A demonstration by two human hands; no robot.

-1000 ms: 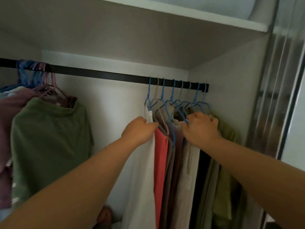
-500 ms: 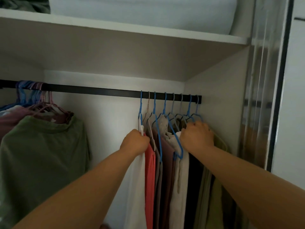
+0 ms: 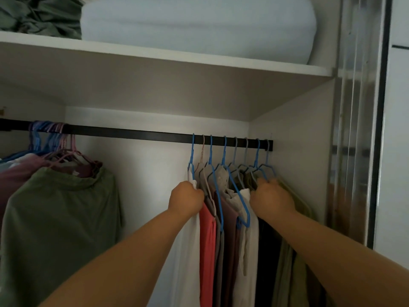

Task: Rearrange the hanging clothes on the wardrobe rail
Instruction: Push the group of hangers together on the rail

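A black wardrobe rail (image 3: 137, 134) runs across the cupboard. At its right end several garments hang close together on blue hangers (image 3: 223, 156): white, coral red (image 3: 207, 244), brown, cream, black and olive. My left hand (image 3: 185, 199) grips the top of the white garment (image 3: 188, 251) at the left side of this bunch. My right hand (image 3: 271, 197) grips the hangers and cloth at the right side, by the olive garment (image 3: 294, 273). A second bunch hangs at the rail's left end, with a green top (image 3: 59, 218) in front.
A white shelf (image 3: 168, 56) above the rail holds a pale blue folded duvet (image 3: 199, 25) and dark green cloth (image 3: 39, 14). The cupboard's side wall (image 3: 294, 151) and a sliding door frame (image 3: 376, 129) stand just right of the clothes. Bare rail lies between both bunches.
The view has tilted upward, bringing the shelf and bedding into sight. Both hands keep their grip on the right bunch, which looks slightly more spread along the rail.
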